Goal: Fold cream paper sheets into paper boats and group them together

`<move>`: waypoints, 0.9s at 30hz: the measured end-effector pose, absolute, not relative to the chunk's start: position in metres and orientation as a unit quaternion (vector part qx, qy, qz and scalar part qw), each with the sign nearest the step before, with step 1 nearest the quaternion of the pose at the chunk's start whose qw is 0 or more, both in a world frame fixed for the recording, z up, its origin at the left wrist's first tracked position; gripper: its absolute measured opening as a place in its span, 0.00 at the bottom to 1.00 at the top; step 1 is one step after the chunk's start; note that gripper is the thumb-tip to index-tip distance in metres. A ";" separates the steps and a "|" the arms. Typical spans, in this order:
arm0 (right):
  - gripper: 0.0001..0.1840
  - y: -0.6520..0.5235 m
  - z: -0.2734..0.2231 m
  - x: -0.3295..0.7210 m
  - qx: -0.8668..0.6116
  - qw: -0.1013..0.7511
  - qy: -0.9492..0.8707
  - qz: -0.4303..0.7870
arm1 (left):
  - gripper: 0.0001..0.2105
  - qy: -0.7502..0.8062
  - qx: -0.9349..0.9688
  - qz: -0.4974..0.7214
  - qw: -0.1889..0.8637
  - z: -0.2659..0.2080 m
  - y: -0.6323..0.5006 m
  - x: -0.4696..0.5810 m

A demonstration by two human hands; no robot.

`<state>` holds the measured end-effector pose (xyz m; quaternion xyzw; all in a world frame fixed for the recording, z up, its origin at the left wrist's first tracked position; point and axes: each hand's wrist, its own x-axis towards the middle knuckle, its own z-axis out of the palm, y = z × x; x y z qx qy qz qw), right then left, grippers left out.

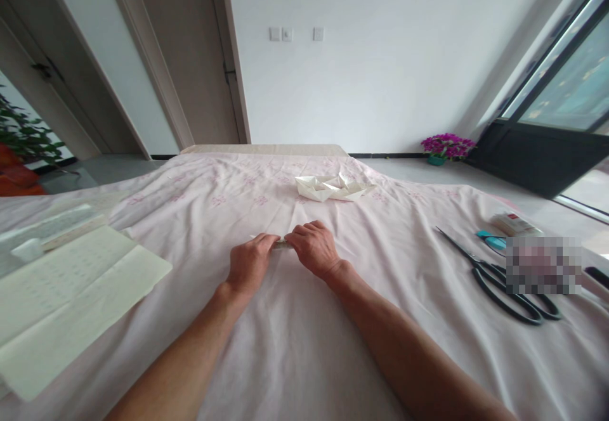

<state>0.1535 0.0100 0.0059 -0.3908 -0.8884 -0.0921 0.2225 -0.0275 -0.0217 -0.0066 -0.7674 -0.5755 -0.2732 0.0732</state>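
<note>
My left hand (252,260) and my right hand (314,245) meet over the middle of the cloth, both with closed fingers. Between them they grip a small folded piece of paper (284,244); only a narrow pale strip of it shows, and the fingers cover the rest. Beyond my hands, slightly to the right, rest folded white paper boats (333,188), set close together.
A pale pink patterned cloth (228,218) covers the surface. Yellowish paper sheets (90,288) lie at left, beside a white block (27,251). At right are black-handled scissors (504,291), a blue item (492,241) and a small packet (516,224).
</note>
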 end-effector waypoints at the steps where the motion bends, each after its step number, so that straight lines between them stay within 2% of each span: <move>1: 0.13 0.010 0.006 0.154 -0.392 0.225 -0.887 -0.093 | 0.12 -0.572 -0.769 -0.274 0.076 -0.007 -0.022 -0.028; 6: 0.12 0.007 0.007 0.155 -0.415 0.240 -0.873 -0.090 | 0.13 -0.566 -0.769 -0.286 0.079 -0.011 -0.020 -0.032; 10: 0.12 0.005 0.006 0.157 -0.428 0.250 -0.868 -0.037 | 0.14 -0.552 -0.762 -0.337 0.035 -0.016 -0.016 -0.035; 14: 0.16 0.010 -0.001 0.162 -0.471 0.371 -0.797 0.068 | 0.14 -0.513 -0.734 -0.445 -0.002 -0.018 -0.013 -0.040; 18: 0.28 0.019 -0.009 0.164 -0.521 0.480 -0.657 0.257 | 0.15 -0.466 -0.722 -0.511 -0.008 -0.014 -0.012 -0.039; 21: 0.38 0.021 -0.008 0.159 -0.507 0.492 -0.549 0.447 | 0.16 -0.452 -0.715 -0.533 -0.005 -0.009 -0.014 -0.035; 23: 0.42 0.020 -0.005 0.156 -0.484 0.490 -0.499 0.526 | 0.17 -0.452 -0.708 -0.543 -0.003 -0.007 -0.015 -0.032; 27: 0.39 0.018 -0.003 0.151 -0.446 0.506 -0.488 0.554 | 0.17 -0.452 -0.699 -0.554 -0.025 -0.005 -0.020 -0.031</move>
